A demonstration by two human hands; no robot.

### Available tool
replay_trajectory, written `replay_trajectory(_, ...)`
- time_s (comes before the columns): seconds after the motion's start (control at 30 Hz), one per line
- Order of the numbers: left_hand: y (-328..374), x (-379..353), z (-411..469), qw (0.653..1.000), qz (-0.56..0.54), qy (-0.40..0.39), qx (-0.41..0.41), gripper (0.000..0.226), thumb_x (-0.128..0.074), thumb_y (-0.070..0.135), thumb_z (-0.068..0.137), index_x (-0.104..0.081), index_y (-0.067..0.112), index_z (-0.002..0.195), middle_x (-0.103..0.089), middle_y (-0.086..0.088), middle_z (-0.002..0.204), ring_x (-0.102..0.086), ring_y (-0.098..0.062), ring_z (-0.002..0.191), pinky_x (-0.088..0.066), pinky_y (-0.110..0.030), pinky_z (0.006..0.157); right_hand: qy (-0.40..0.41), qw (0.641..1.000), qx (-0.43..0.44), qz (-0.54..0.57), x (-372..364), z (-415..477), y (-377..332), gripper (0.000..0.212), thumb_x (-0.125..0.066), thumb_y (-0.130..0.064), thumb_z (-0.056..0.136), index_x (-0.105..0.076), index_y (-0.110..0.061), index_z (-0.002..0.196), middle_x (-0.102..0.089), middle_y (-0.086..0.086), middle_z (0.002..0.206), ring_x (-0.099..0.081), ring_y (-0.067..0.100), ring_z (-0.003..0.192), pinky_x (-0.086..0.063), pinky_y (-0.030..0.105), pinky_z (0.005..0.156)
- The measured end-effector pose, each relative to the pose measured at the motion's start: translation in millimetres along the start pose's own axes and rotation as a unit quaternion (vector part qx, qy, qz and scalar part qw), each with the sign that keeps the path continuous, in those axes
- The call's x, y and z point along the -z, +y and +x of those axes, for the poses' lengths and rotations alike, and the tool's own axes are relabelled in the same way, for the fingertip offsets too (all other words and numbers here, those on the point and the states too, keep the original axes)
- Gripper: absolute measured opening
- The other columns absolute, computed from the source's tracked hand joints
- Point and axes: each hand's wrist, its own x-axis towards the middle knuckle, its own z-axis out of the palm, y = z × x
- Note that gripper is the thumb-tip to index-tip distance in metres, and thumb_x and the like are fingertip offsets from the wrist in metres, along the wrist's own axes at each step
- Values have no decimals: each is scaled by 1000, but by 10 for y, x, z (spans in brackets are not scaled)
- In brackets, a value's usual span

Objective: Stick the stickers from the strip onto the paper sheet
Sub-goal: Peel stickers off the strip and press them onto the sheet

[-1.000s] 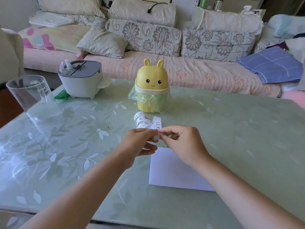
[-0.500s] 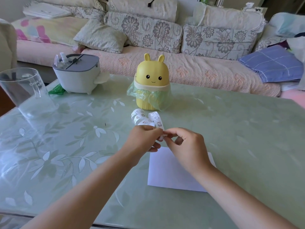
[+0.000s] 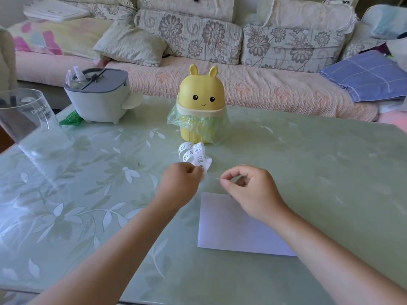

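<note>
My hands have just come apart. Half a second ago both were bunched together at the near end of the strip (image 3: pixel 196 154). Now my left hand (image 3: pixel 180 186) alone grips that end, fingers curled round it, and the rest of the strip curls up beyond my knuckles toward the yellow bunny bin (image 3: pixel 201 102). My right hand (image 3: pixel 253 190) has drawn off to the side, thumb and forefinger pinched narrow on what looks like a small pale sticker (image 3: pixel 218 178); it is too tiny to make out the print. I take that to mean one sticker is peeled free and ready to place. The paper sheet (image 3: pixel 229 232) lies flat on the counter (image 3: pixel 308 172) just under and nearer than my right hand, bare where I can see it. No sticker is down yet.
</note>
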Motion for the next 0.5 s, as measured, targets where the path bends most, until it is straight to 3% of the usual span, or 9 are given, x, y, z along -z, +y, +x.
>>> replay_trajectory(0.1, -90, 55, -4, 983, 175, 31, -32, 36, -46, 44, 95, -62, 12, 89, -66, -4, 81, -59, -22, 72, -45, -32, 63, -31, 999, -33, 8, 30, -55, 104, 11, -74, -20, 88, -75, -26, 78, -62, -19, 61, -48, 2, 51, -38, 13, 54)
replay_trajectory(0.17, -122, 72, -30, 973, 222, 41, -46, 36, -47, 46, 96, -59, 16, 111, -64, -3, 103, -59, -23, 95, -46, -34, 75, -41, 999, -22, -21, 19, -102, 190, 15, -73, -18, 89, -74, -29, 80, -65, -20, 75, -53, 0, 60, -38, 11, 61)
replay_trajectory(0.23, -149, 72, -68, 968, 227, 64, -84, 41, -54, 44, 94, -50, 18, 125, -55, -2, 117, -53, -23, 109, -42, -33, 81, -60, 997, 6, -55, 17, -144, 274, 21, -71, -16, 90, -71, -36, 90, -65, -20, 92, -57, -3, 84, -39, 10, 74)
replay_trajectory(0.3, -150, 76, -121, 961, 219, 91, -145, 38, -61, 36, 90, -46, 20, 121, -48, 1, 115, -49, -21, 106, -38, -30, 77, -101, 989, 31, -106, 39, -203, 334, 34, -69, -17, 92, -66, -43, 113, -59, -24, 112, -49, -6, 109, -34, 7, 91)
replay_trajectory(0.37, -139, 77, -173, 948, 215, 87, -217, 29, -66, 30, 86, -50, 22, 110, -47, 6, 105, -48, -18, 94, -39, -31, 70, -137, 978, 51, -149, 62, -261, 397, 48, -69, -18, 91, -58, -43, 131, -54, -22, 124, -41, -4, 119, -28, 9, 102)
replay_trajectory(0.43, -155, 56, -217, 933, 224, 29, -279, 18, -69, 28, 84, -58, 25, 99, -48, 11, 96, -49, -15, 89, -44, -32, 69, -152, 972, 57, -168, 85, -297, 442, 55, -69, -18, 91, -53, -43, 137, -54, -21, 128, -42, 0, 124, -29, 15, 107)
replay_trajectory(0.5, -211, 8, -255, 908, 259, -57, -324, 18, -71, 34, 83, -64, 29, 99, -52, 13, 101, -50, -13, 98, -48, -34, 79, -153, 974, 54, -157, 124, -302, 457, 57, -71, -18, 90, -52, -44, 138, -57, -21, 126, -45, -2, 123, -33, 18, 107)
